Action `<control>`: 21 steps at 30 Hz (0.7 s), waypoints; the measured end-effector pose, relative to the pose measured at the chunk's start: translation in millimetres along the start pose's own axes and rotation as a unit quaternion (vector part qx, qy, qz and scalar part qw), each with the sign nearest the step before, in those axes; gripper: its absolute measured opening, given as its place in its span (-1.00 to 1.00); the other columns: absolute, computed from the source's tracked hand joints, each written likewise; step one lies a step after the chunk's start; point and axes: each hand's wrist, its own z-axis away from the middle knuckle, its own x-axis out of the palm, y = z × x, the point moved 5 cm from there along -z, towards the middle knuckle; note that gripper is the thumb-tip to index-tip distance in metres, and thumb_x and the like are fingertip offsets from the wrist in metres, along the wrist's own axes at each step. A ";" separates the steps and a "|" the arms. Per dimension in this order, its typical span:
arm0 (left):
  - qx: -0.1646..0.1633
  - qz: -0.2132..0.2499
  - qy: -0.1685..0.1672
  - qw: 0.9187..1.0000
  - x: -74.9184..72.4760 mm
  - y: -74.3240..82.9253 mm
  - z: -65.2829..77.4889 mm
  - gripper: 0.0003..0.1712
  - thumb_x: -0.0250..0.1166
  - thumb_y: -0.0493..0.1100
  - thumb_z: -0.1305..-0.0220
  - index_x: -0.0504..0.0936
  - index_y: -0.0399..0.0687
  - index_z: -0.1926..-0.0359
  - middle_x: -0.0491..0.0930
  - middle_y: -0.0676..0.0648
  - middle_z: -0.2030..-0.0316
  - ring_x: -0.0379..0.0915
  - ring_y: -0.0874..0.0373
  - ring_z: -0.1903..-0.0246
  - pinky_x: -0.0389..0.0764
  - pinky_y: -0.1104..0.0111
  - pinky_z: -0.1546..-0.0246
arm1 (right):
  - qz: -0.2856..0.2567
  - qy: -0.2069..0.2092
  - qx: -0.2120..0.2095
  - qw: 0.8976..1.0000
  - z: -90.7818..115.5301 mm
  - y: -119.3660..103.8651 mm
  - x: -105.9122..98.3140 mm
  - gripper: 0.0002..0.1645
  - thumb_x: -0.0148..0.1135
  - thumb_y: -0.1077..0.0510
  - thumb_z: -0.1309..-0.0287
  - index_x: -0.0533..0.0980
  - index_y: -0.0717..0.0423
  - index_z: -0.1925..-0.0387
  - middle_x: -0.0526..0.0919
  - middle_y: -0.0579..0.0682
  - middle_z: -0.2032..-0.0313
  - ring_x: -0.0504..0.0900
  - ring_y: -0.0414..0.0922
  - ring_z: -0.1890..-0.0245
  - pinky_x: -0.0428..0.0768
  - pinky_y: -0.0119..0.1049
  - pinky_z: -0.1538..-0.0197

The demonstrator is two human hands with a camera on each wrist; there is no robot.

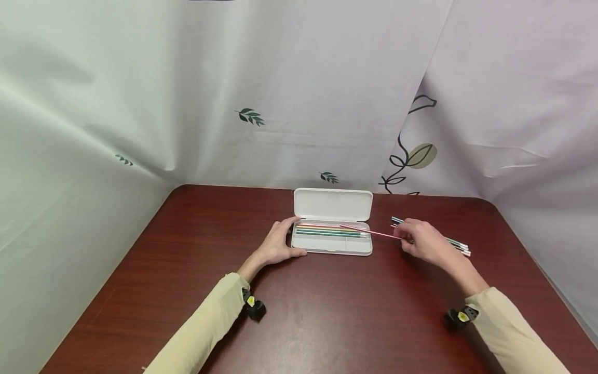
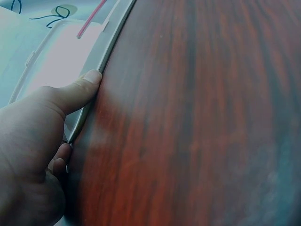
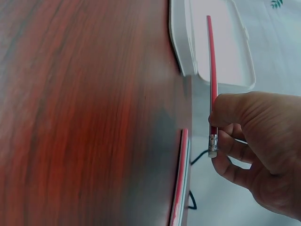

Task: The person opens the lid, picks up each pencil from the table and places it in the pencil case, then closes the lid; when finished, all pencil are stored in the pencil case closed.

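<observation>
A white pencil case (image 1: 358, 245) lies with its lid (image 1: 333, 204) raised at the back. Several pencils (image 1: 327, 232) lie side by side in its rear compartment. My left hand (image 1: 276, 244) holds the case's left end, with the thumb (image 2: 87, 84) on the front edge. Between thumb and fingers, my right hand (image 1: 424, 240) pinches a red pencil (image 3: 212, 61) near its eraser end. That pencil points left, its far end above the case. More pencils (image 1: 458, 243) lie on the table behind the right hand, which partly hides them.
The dark red wooden table (image 1: 327, 306) stretches toward me in front of the case. A pale curtain (image 1: 299, 104) with leaf prints hangs along the back and sides. Each wrist wears a small black camera, the left camera (image 1: 254, 306) near the table's middle.
</observation>
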 end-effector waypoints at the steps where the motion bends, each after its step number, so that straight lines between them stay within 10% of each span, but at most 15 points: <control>1: 0.001 0.000 0.000 1.000 0.1 -0.2 -0.1 0.06 0.65 -0.04 0.10 0.33 -0.10 -0.42 0.53 -0.11 -0.01 0.30 0.01 0.00 0.39 0.15 -0.03 | 0.000 -0.003 0.000 1.000 -2.0 -1.3 1.3 -0.72 0.30 0.46 0.18 0.60 0.10 0.38 0.51 -0.12 0.47 0.45 -0.19 0.47 0.46 -0.21 0.40; 21: 0.005 -0.002 0.006 1.000 0.8 -1.5 -0.9 0.07 0.66 -0.03 0.12 0.34 -0.11 -0.41 0.53 -0.11 -0.04 0.30 0.01 0.00 0.39 0.15 -0.04 | -0.018 -0.039 -0.013 0.999 -41.1 -24.5 25.0 -0.74 0.27 0.48 0.08 0.62 0.10 0.39 0.52 -0.11 0.43 0.45 -0.16 0.43 0.47 -0.22 0.35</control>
